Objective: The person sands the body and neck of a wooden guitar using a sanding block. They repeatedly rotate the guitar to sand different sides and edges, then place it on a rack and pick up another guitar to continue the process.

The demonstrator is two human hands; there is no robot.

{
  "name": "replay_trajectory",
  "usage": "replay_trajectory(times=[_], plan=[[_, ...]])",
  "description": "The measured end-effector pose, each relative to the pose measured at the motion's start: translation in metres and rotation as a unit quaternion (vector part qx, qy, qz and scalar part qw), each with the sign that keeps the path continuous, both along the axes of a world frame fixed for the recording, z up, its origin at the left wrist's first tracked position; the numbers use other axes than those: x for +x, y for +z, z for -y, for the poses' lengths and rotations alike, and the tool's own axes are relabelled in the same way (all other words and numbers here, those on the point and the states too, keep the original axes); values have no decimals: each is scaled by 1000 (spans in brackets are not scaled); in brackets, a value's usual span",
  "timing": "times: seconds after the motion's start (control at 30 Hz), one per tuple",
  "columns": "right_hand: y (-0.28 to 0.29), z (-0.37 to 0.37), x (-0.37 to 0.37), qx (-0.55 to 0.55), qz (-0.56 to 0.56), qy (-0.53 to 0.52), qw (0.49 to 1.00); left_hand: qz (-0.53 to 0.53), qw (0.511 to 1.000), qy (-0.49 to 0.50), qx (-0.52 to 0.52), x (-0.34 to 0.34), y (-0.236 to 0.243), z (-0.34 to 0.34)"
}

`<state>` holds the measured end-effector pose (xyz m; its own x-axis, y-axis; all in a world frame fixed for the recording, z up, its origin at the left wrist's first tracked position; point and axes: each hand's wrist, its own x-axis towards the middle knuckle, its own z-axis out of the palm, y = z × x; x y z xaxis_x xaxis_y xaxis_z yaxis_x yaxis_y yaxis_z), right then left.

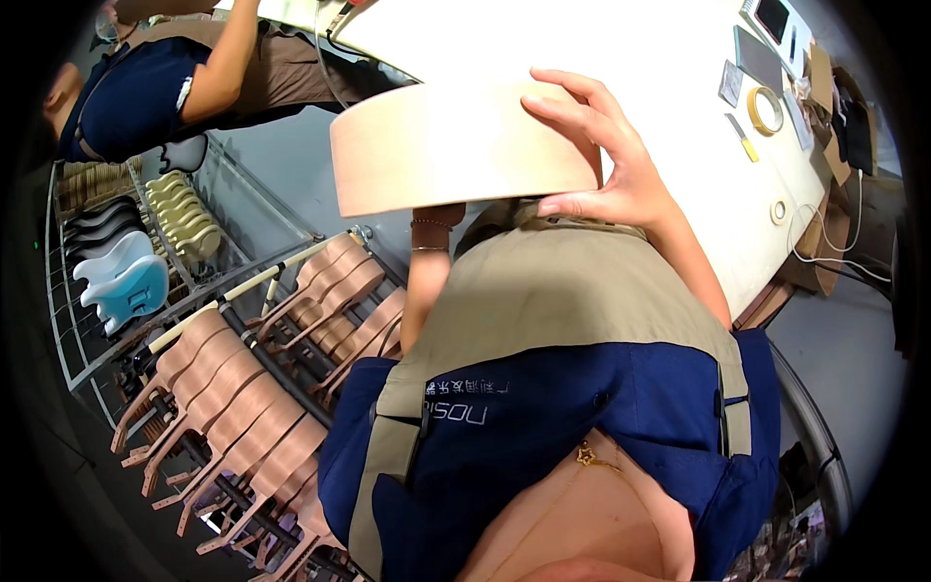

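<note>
A pale wooden instrument body (436,150) is up in front of my waist, its smooth curved side turned toward me. My right hand (621,155) grips its right end, fingers spread along the upper edge and thumb by the lower edge. From below, my left hand (441,215) reaches in behind the lower edge, a bracelet and a bangle on its wrist. The body hides its fingers, so I cannot see how they hold it. Beyond the body lies the white worktable (621,48).
To the left, a rack holds several wooden instruments with necks (233,388); behind it, another carries coloured guitar bodies (126,281). A co-worker (145,92) stands at far left. Tape rolls (765,111), a yellow-tipped cutter (742,138) and a white cable (844,257) lie at right.
</note>
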<state>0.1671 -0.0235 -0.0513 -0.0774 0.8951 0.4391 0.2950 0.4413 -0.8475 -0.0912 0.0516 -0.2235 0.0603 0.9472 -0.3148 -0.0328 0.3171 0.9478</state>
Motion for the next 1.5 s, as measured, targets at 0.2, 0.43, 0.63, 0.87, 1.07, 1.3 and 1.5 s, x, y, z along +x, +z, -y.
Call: replay_trajectory(times=[0.2,0.43,0.63,0.87,1.07,1.3,1.5], plan=[[-6,-4,0,35,-11,-16,999,34,998,44,-25,-10,7,-2],[-27,-7,40,28,80,-157,984,151,974,146,-85,-40,35,-19],[-75,-5,53,-176,-177,-87,964,389,910,129,-52,-64,39,-53],[-100,4,46,-197,-172,-101,960,255,941,189,121,-43,92,-52],[-84,6,49,-158,-109,-133,972,256,938,189,136,-26,121,-49],[-63,9,52,-107,-14,-187,976,234,937,188,179,-9,141,-53],[-43,11,55,-48,113,-223,967,173,944,175,221,29,173,-47]])
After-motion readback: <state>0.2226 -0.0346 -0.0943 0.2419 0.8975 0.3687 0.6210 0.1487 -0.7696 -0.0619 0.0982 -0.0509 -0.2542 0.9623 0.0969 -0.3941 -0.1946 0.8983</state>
